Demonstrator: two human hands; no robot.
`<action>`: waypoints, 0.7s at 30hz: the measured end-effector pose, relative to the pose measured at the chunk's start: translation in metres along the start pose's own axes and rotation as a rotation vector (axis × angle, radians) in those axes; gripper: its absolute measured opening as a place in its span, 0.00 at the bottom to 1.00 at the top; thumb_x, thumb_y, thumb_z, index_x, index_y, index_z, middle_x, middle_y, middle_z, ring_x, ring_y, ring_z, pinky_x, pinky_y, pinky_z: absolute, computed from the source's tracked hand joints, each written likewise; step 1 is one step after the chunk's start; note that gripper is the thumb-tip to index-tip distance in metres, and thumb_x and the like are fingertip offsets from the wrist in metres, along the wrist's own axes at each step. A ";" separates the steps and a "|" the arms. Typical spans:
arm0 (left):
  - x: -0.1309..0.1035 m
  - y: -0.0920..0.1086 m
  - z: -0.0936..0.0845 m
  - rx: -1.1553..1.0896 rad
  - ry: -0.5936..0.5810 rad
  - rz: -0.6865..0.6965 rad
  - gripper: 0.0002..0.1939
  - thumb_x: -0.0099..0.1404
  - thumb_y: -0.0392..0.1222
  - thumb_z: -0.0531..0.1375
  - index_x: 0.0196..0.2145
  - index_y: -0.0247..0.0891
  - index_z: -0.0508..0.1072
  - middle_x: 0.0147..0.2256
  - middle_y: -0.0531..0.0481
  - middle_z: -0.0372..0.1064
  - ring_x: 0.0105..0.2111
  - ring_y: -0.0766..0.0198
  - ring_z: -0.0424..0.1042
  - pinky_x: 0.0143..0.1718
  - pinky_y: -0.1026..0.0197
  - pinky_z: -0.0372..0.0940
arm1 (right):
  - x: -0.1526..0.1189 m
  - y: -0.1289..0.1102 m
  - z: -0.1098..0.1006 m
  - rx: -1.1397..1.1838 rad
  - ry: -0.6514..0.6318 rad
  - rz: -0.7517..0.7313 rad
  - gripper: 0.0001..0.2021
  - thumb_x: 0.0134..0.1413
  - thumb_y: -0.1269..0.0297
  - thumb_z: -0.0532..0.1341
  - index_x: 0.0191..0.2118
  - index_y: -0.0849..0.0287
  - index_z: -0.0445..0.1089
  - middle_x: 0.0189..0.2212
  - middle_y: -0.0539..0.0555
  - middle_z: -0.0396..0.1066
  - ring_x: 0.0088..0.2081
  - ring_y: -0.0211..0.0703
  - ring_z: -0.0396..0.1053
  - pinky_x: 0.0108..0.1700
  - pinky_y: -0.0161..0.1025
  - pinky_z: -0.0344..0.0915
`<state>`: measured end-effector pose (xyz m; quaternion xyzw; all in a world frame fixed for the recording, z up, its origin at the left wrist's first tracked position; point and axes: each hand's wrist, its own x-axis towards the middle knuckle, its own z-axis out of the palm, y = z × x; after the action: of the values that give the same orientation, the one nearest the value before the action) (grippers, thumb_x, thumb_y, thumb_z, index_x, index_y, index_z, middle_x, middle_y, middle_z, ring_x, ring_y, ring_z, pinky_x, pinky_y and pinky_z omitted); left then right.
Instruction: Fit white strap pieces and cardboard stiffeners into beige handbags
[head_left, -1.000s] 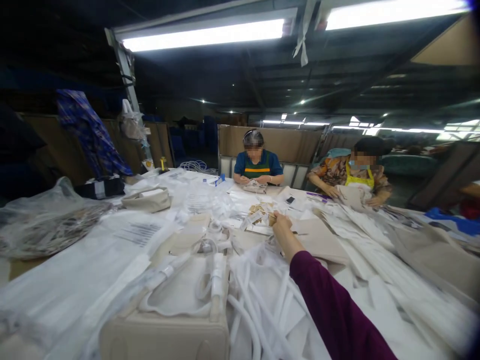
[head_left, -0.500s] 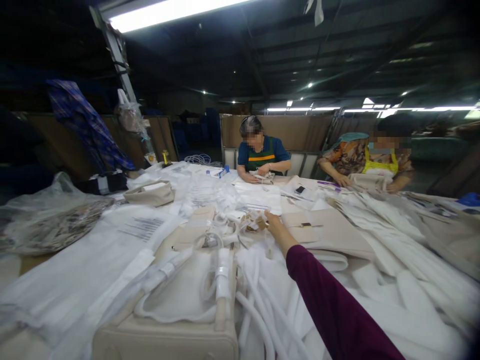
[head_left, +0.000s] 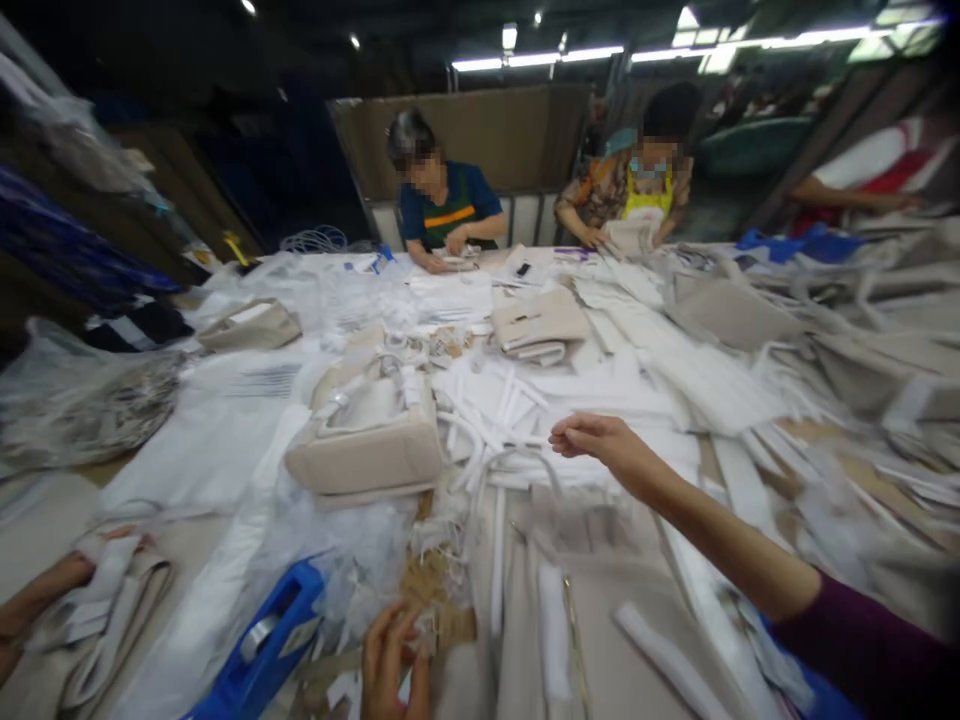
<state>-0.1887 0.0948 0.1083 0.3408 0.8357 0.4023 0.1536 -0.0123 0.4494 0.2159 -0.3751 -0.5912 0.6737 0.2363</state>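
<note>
My right hand [head_left: 589,440], at the end of a purple sleeve, is over white strips [head_left: 517,400] in the middle of the table. Its fingertips are pressed together; whatever is between them is too small to make out. Below it lies a beige bag [head_left: 615,570] with a curved handle and a gold zip. My left hand [head_left: 394,655] is at the bottom edge, fingers curled around something small and pale that I cannot make out. Brown paper tags with white strings [head_left: 435,585] lie against it. Left of that hand is a blue tape dispenser [head_left: 262,640].
Beyond the dispenser sits a beige handbag [head_left: 367,450] with wrapped handles. At far left, another person's hand [head_left: 52,590] is on beige pieces. Two co-workers [head_left: 450,205] [head_left: 637,190] handle pieces across the table; a third person's arm [head_left: 855,195] shows at right. Plastic bags [head_left: 82,400] lie left.
The view has tipped down and turned right. My right hand has drawn back from the small brown items near the folded beige bag. My left hand has come into view.
</note>
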 end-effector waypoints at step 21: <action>-0.052 0.054 0.106 -0.330 -0.317 -0.337 0.29 0.57 0.52 0.60 0.53 0.35 0.63 0.53 0.36 0.63 0.56 0.50 0.61 0.56 0.47 0.58 | -0.285 0.182 -0.018 0.142 0.677 0.199 0.25 0.50 0.42 0.55 0.45 0.54 0.72 0.50 0.53 0.70 0.59 0.48 0.57 0.61 0.47 0.51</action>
<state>-0.0710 0.1428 0.0832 0.2259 0.7694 0.4435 0.4004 0.1971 0.2090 0.1032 -0.6155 -0.3917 0.5703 0.3773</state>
